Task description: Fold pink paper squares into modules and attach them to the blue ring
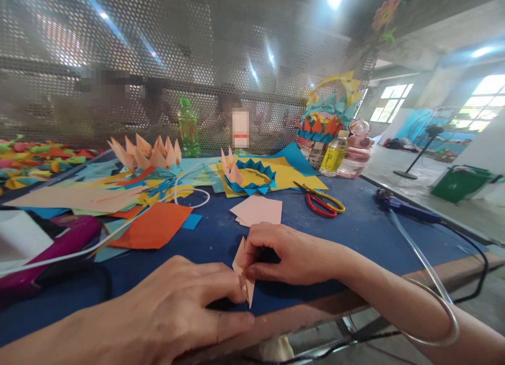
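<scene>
A small folded piece of peach paper [239, 259] lies near the front edge of the blue-topped table [366, 233]. My right hand [288, 252] pinches its right side, thumb and fingers closed on it. From the left, my left hand [189, 296] presses its fingertips onto the lower part of the same paper, with the thumb resting close to the table edge. My fingers hide part of the fold. Just beyond my hands is a small stack of square pink paper [259, 210]. Farther back stands a blue folded-paper ring [252, 189] with peach points on its left side.
Scissors [321, 202] with red and yellow handles lie right of the pink squares. A glue gun [410, 207] rests at the right, its cord over the edge. Orange paper [155, 225], a white cable [130, 220] and a peach paper crown [145, 154] are at left. Bottles [335, 154] stand behind.
</scene>
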`<state>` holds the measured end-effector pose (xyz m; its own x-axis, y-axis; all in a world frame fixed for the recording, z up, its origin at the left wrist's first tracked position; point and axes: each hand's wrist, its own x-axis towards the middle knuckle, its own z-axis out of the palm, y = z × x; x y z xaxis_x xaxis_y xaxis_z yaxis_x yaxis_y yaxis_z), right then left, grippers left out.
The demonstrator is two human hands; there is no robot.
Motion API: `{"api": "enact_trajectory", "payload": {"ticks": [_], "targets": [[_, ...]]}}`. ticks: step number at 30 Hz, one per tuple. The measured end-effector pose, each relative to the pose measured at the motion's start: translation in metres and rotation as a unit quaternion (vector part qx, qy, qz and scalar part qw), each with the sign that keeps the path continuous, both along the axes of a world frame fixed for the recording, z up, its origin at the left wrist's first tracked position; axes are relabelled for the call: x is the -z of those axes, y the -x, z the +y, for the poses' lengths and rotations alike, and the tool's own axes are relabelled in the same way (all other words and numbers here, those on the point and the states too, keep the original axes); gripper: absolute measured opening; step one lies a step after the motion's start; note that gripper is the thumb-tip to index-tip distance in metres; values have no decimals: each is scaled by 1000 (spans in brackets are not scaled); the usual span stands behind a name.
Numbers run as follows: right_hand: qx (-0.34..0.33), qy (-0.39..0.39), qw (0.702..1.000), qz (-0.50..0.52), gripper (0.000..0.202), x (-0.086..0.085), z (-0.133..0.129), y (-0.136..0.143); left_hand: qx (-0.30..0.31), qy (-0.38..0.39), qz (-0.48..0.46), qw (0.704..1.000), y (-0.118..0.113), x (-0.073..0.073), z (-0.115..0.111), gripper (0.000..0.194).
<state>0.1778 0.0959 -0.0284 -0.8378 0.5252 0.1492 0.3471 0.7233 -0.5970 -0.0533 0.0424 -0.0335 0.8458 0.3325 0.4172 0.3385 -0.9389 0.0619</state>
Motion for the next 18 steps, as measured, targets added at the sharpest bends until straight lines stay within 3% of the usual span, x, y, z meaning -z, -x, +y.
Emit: {"api": "enact_trajectory", "payload": {"ticks": [3,8,13,18], "targets": [[-5,-4,1000,2,6,0,1,0,-13,36,-10,999,5,6,-1,41],[-8,-3,1000,6,5,1,2,-1,-74,20,-12,997,14,19,-1,49],[-6,3,1000,7,6,0,1,-1,-26,31,9,999,9,15,1,42],[17,68,997,25,15,2,-1,0,-1,19,7,1000,-1,6,2,37]]}}
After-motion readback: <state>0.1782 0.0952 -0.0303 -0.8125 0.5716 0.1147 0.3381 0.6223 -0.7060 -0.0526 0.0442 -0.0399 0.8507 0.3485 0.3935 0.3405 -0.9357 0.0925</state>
